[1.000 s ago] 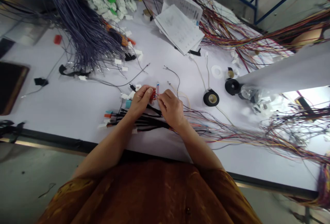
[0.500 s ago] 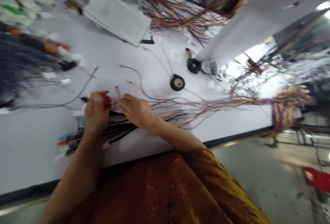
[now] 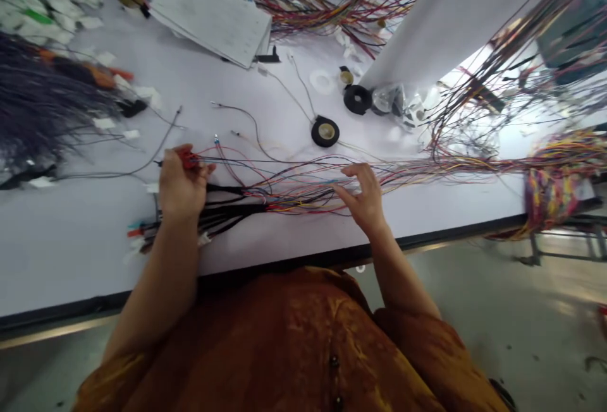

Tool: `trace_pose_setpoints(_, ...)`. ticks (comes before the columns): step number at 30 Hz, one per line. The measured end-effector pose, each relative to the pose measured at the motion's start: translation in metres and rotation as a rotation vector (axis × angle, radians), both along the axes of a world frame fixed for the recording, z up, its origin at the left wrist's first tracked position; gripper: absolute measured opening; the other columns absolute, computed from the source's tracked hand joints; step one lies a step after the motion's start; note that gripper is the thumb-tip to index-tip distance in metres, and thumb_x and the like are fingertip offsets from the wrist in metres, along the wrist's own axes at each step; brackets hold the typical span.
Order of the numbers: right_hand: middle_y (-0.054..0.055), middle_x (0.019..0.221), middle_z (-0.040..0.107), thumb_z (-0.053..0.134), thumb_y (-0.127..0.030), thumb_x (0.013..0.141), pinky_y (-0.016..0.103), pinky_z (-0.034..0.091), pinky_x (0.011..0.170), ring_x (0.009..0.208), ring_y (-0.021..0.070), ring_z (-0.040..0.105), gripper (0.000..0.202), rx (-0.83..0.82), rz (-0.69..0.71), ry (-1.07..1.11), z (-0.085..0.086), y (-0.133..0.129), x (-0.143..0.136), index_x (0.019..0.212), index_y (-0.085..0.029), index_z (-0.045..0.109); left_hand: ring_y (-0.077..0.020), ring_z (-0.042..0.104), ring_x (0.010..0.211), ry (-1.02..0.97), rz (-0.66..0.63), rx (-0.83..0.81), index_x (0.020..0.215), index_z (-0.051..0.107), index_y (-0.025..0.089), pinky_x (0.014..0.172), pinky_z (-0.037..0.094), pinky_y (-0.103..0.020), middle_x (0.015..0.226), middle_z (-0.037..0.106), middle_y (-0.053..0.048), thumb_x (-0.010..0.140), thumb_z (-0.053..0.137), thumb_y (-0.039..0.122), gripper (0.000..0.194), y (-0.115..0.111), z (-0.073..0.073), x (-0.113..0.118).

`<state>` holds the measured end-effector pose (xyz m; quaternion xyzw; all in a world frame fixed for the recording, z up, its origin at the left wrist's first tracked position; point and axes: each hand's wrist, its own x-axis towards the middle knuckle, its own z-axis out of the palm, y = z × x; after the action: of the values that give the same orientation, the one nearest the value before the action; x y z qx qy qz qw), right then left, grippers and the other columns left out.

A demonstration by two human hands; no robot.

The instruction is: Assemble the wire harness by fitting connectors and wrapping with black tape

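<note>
My left hand (image 3: pixel 183 184) is closed on a red connector (image 3: pixel 188 159) with thin wires running out of it to the right. Farther right, my right hand (image 3: pixel 364 197) hovers at a bundle of coloured wires (image 3: pixel 303 200), thumb and fingers apart, with nothing seen between them. Black-sleeved branches (image 3: pixel 232 211) of this wire harness lie under and beside my left wrist. Their ends, with an orange-red connector (image 3: pixel 135 232), stick out to the left. A pair of wires with a small terminal (image 3: pixel 217 139) stands between my hands on the far side.
A roll of black tape (image 3: pixel 325 131) lies beyond the bundle, another black roll (image 3: pixel 357 100) behind it. Papers (image 3: pixel 208 17) lie at the back. Dark purple wires (image 3: pixel 33 102) heap at the left. A white slanting panel (image 3: pixel 427 14) rises at the back right. The table edge (image 3: pixel 284 271) runs before me.
My right hand has moved away from my left, to the right along the wires, and its fingers have opened. My left hand still holds the red connector. The view has shifted slightly.
</note>
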<state>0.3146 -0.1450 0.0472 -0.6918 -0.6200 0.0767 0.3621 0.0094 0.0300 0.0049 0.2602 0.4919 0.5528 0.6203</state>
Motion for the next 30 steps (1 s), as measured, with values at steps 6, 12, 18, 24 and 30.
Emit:
trace_pose_setpoints(6,0.005,0.092,0.066,0.063,-0.031,0.086,0.035,0.049,0.082,0.087,0.0185,0.06,0.014,-0.014,-0.23,0.154,-0.036,-0.022,0.027,0.094,-0.02,0.062,-0.0095,0.039,0.044,-0.073,0.046,-0.076,0.091,0.057,0.017,0.066,0.051,-0.028,0.049,0.047,0.007,0.105,0.026,0.042,0.042,0.004,0.008,-0.01)
trace_pose_setpoints(12,0.003,0.087,0.069,0.056,-0.03,0.087,0.03,0.049,0.076,0.078,0.0149,0.061,0.014,-0.045,-0.3,0.296,-0.055,-0.023,0.05,0.088,-0.019,0.065,-0.0093,0.036,0.044,-0.15,0.114,-0.02,0.089,0.055,0.018,0.056,0.043,-0.023,0.049,0.045,0.006,0.103,0.026,0.043,0.041,0.013,0.006,-0.022)
trace_pose_setpoints(18,0.004,0.09,0.07,0.055,-0.026,0.087,0.03,0.049,0.078,0.081,0.0152,0.062,0.013,-0.033,-0.269,0.288,-0.051,-0.026,0.046,0.089,-0.019,0.066,-0.0097,0.036,0.045,-0.078,0.215,-0.039,0.091,0.05,0.02,0.057,0.042,-0.024,0.051,0.041,0.008,0.102,0.025,0.042,0.035,0.016,0.009,-0.016)
trace_pose_setpoints(24,0.006,0.093,0.069,0.056,-0.025,0.088,0.032,0.05,0.079,0.088,0.0175,0.063,0.012,0.022,-0.216,0.207,-0.046,-0.028,0.044,0.089,-0.019,0.066,-0.0082,0.036,0.046,-0.073,0.163,-0.062,0.076,0.046,0.018,0.061,0.045,-0.024,0.05,0.04,0.007,0.105,0.02,0.05,0.05,0.013,0.014,-0.014)
trace_pose_setpoints(30,0.008,0.096,0.069,0.058,-0.029,0.092,0.041,0.047,0.091,0.097,0.0219,0.061,0.014,0.017,-0.03,0.008,-0.024,-0.02,-0.008,0.089,-0.022,0.069,-0.0099,0.035,0.046,-0.138,0.162,-0.043,0.076,0.046,0.02,0.064,0.047,-0.027,0.046,0.041,0.006,0.105,0.01,0.051,0.056,0.01,0.012,-0.013)
